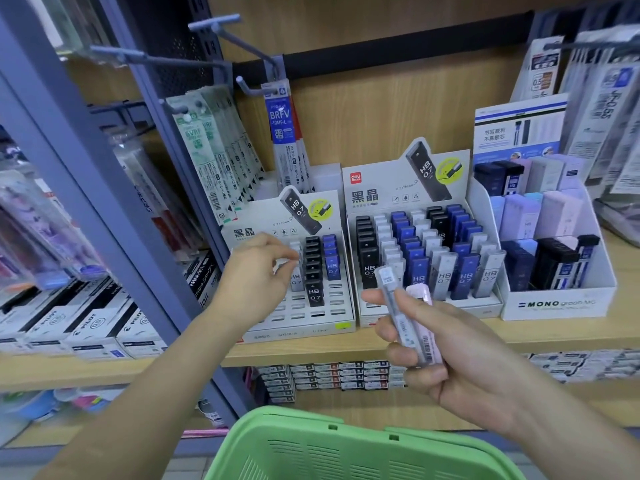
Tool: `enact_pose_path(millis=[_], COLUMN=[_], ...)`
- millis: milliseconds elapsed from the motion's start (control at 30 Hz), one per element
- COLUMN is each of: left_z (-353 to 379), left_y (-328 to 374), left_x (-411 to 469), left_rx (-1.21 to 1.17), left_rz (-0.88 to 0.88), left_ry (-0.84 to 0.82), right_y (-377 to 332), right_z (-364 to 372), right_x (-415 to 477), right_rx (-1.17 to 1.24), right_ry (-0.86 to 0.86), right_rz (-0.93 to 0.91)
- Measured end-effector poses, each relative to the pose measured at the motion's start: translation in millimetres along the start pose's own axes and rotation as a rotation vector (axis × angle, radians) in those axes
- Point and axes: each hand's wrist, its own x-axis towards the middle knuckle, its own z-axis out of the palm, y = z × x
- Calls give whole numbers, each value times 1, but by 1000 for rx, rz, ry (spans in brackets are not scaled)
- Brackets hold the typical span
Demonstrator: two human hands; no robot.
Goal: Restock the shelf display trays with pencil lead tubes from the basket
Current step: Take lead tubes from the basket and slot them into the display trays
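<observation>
Head: right hand (450,355) grips lead tubes (390,284); left hand (256,271) grip unclear, at tray (311,329).

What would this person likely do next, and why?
Probably bring the left hand over to the right hand and take one of the tubes it grips, since the left tray has many empty front slots while the middle tray looks nearly full.

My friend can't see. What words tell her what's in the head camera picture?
A person's right hand holds a few pencil lead tubes before a shop shelf, while the left hand reaches to the half-empty left display tray. A green basket sits below.
</observation>
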Motion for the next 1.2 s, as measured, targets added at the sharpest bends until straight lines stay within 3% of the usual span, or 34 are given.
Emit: enact_pose_path(millis=[67,133,200,267,400,567,700,800,900,1000,1200], left_z=[-9,-21,-27,-26,-26,-25,-25,-25,-26,-20,15], left_y=[20,45,64,72,72,71,71,77,90,111,149], left_x=[-1,-4,-6,-8,-9,-9,-7,-3,9,25,62], left_rx=[-224,-588,-713,-766,-848,-857,-818,-866,-887,-833,-555], left_rz=[-49,-94,-47,-3,-65,-155,-165,-171,-139,-66,61], left_ry=[-90,-322,-516,-579,-494,-449,-503,-326,-66,90,98], right_y=[-1,-2,-3,-4,-5,-4,-6,-11,-22,-38,-68], right_z=[1,2,3,4,3,-3,-7,-18,-35,-48,-78], right_x=[-1,-2,-3,-5,-9,-7,-12,-17,-20,-27,-38], right_rx=[-13,-48,-90,-115,-143,-227,-602,-814,-761,-617,-457], right_ry=[-1,-8,-16,-30,-65,-29,72,136,188,180,295], right_rz=[-17,-34,-42,-32,-3,-96,-114,-94,-75,-157,-304])
